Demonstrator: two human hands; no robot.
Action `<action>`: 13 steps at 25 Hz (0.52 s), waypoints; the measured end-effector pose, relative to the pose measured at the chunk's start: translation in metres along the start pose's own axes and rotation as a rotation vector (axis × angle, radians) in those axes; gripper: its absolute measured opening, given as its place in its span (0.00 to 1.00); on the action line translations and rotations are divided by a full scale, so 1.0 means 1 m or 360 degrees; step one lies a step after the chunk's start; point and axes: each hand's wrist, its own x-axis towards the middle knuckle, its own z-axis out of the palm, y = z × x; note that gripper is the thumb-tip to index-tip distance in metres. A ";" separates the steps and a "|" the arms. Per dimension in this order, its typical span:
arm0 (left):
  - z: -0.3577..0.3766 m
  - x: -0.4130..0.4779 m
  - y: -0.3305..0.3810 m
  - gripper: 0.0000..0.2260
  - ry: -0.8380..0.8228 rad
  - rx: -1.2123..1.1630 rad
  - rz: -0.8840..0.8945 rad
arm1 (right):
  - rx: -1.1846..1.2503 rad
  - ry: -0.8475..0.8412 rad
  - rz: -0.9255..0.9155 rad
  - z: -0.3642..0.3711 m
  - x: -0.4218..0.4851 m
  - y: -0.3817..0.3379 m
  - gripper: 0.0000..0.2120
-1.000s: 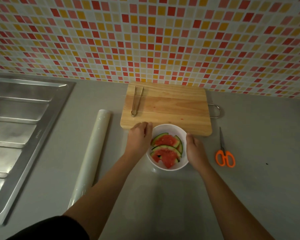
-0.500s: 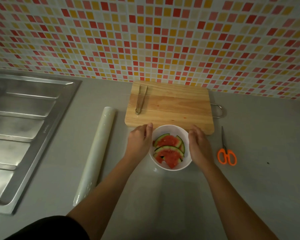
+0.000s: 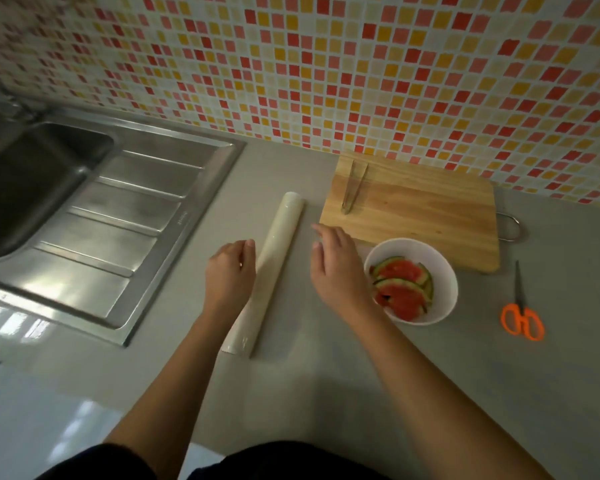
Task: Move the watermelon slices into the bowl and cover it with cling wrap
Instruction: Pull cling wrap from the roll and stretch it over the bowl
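Observation:
A white bowl (image 3: pixel 444 271) on the grey counter holds red watermelon slices (image 3: pixel 400 289) with green rinds. A long white roll of cling wrap (image 3: pixel 278 251) lies left of the bowl, pointing toward the wall. My left hand (image 3: pixel 227 277) hovers just left of the roll, fingers relaxed and holding nothing. My right hand (image 3: pixel 336 268) is between the roll and the bowl, fingers extended toward the wall, also holding nothing. Neither hand plainly touches the roll.
A wooden cutting board (image 3: pixel 416 209) with metal tongs (image 3: pixel 352 190) lies behind the bowl by the tiled wall. Orange-handled scissors (image 3: pixel 522 313) lie right of the bowl. A steel sink with drainboard (image 3: pixel 101 223) fills the left.
Both hands let go of the bowl's sides and moved left to either side of the cling wrap roll. The camera view swung left.

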 end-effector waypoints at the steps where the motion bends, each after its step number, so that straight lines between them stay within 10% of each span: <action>1: -0.003 -0.006 -0.009 0.17 0.0016 0.0032 -0.0016 | 0.0001 -0.0133 0.0058 0.018 -0.009 -0.006 0.19; 13: 0.020 -0.034 -0.020 0.19 -0.0246 0.0263 -0.0180 | -0.0696 -0.0357 0.0269 0.084 -0.066 0.023 0.34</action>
